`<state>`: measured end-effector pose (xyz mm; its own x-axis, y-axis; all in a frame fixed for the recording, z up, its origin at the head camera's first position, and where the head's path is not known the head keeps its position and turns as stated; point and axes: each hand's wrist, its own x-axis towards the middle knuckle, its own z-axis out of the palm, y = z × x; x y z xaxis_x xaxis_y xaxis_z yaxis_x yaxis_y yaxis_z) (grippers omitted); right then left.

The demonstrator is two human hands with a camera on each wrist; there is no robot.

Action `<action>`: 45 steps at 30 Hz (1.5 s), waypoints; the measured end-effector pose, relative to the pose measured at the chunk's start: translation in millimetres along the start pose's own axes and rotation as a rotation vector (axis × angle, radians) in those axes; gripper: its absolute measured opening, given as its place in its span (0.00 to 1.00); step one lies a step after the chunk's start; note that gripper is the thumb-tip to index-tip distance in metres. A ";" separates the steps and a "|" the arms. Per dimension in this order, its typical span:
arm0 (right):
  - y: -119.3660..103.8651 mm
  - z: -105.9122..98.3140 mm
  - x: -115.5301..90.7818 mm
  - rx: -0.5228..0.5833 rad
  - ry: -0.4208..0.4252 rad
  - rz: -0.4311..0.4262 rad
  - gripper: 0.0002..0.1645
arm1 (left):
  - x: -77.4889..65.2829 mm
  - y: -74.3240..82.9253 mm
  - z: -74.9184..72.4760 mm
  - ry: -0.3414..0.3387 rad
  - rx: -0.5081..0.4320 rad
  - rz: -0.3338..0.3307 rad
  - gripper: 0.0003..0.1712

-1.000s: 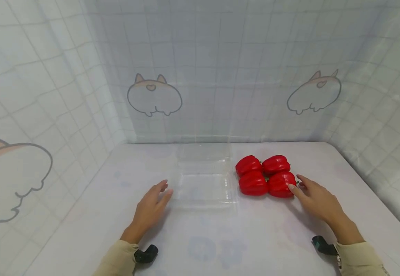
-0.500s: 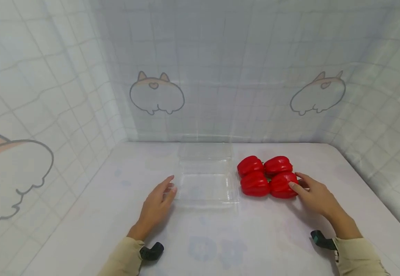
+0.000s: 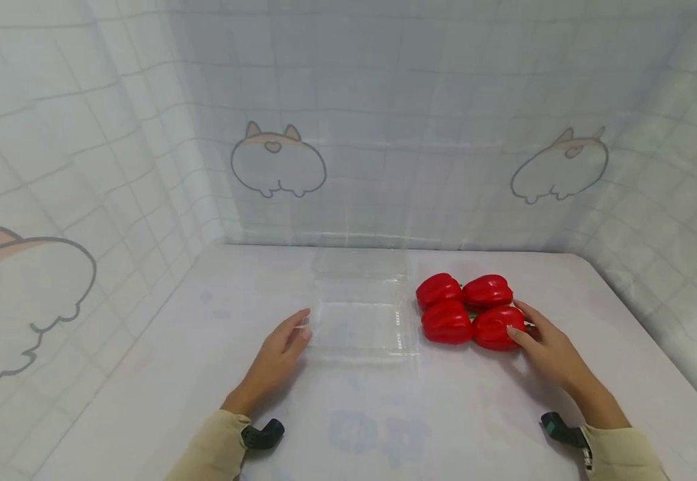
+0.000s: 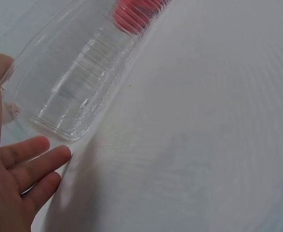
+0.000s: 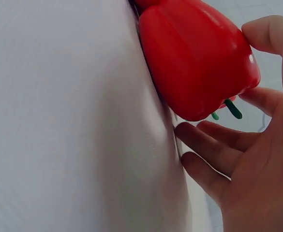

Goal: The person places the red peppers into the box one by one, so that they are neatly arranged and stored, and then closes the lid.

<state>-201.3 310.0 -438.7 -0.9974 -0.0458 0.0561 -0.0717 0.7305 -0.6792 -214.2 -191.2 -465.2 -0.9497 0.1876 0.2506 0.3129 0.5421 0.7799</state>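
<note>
In the head view, my right hand (image 3: 549, 351) holds the front right red bell pepper (image 3: 497, 329) of a cluster of several, at its stem end. Its thumb lies on top of the pepper and the index finger is at the far side; in the right wrist view the other fingers stay below, off the green stem (image 5: 233, 108). The pepper appears to rest on the table. At the left side of a clear plastic box (image 3: 357, 351), my left hand (image 3: 272, 361) pinches the wall: thumb at the rim, a fingertip showing through the plastic, the other fingers loose (image 4: 37, 166).
The box's transparent lid (image 3: 360, 262) lies folded back toward the rear wall. Three more red bell peppers (image 3: 446, 322) sit close together at the box's right. Grid-patterned cloth walls (image 3: 372, 187) enclose the white table (image 3: 384, 407) at the back and both sides.
The right hand has closed its thumb and finger on the front right pepper, which has turned slightly and come a little nearer. The left hand has moved right, up to the box's side.
</note>
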 end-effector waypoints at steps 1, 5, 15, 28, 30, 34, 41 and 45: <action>1.2 0.2 -1.3 0.018 0.000 -0.006 0.47 | -0.7 -0.2 0.3 -0.012 -0.004 -0.001 0.32; 4.8 0.3 -4.6 0.077 0.007 -0.035 0.44 | -2.6 0.4 0.0 -0.041 -0.005 0.014 0.35; 2.6 -2.9 -6.3 0.108 -0.021 -0.041 0.50 | 1.9 1.7 -0.6 -0.054 -0.002 0.048 0.36; 10.7 -6.9 -4.4 0.108 0.003 -0.022 0.51 | -1.0 0.7 2.9 -0.049 -0.030 0.024 0.37; 12.6 -8.2 -4.4 0.122 0.008 -0.009 0.50 | -1.1 1.0 3.4 -0.054 -0.038 0.016 0.37; 17.6 -9.4 -4.1 0.138 0.034 0.004 0.49 | -1.1 0.5 4.3 -0.056 -0.045 -0.002 0.37; 19.0 -10.2 -6.6 0.156 0.069 0.002 0.48 | -0.1 -1.1 4.7 -0.051 -0.036 0.007 0.37; 19.9 -9.0 -6.8 0.174 0.086 -0.005 0.48 | -0.3 -2.1 4.9 -0.046 -0.041 0.015 0.38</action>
<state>-195.9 330.9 -446.0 -0.9930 0.0142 0.1171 -0.0851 0.6009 -0.7948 -214.5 -188.5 -469.8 -0.9431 0.2337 0.2363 0.3255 0.5055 0.7991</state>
